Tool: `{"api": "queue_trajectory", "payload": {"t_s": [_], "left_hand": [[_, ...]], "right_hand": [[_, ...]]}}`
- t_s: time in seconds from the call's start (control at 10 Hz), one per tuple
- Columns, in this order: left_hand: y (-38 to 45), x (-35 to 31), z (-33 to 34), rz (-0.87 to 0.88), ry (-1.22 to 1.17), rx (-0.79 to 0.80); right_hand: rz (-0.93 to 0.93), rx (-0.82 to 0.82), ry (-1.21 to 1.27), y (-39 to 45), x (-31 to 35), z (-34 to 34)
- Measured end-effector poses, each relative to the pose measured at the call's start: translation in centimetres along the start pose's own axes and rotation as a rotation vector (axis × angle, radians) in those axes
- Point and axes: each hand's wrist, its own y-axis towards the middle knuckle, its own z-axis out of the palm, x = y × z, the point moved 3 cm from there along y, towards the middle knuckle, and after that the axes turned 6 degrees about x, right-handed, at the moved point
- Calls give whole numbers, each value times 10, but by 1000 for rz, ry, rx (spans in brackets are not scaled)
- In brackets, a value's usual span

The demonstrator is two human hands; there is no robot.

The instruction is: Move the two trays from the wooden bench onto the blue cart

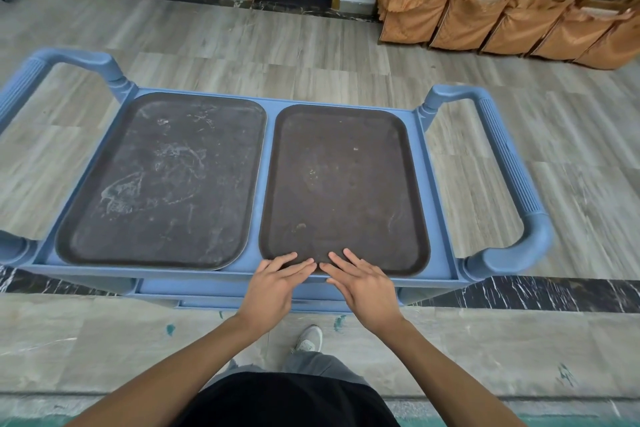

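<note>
Two dark brown, scuffed trays, left tray and right tray, side by side on blue cart. Left hand and right hand flat, fingers extended, fingertips on right tray's near rim.

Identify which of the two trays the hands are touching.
The right tray: both hands' fingertips rest on its near edge. The left tray lies untouched.

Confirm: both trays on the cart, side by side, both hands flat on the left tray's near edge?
Not quite. In the head view both trays sit side by side on the cart, but the left hand and right hand rest flat on the near edge of the right tray, not the left tray.
</note>
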Motion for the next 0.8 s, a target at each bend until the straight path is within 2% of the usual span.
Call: {"api": "queue_trajectory", "payload": {"t_s": [0.2,0.3,0.4,0.5,0.7,0.8], "left_hand": [[-1,3,0,16,-36,13],[6,9,-4,35,-17,179],[5,17,-17,47,-10,312],[-9,29,-41,43,2,302],[-31,55,-115,17,27,238],[-24,58,-164,31,89,146]], "right_hand": [[6,27,-12,1,2,-1],[45,144,39,2,4,-2],[129,383,71,8,5,-12],[215,435,93,18,9,-39],[338,255,170,49,25,-110],[350,141,135,64,34,-145]]}}
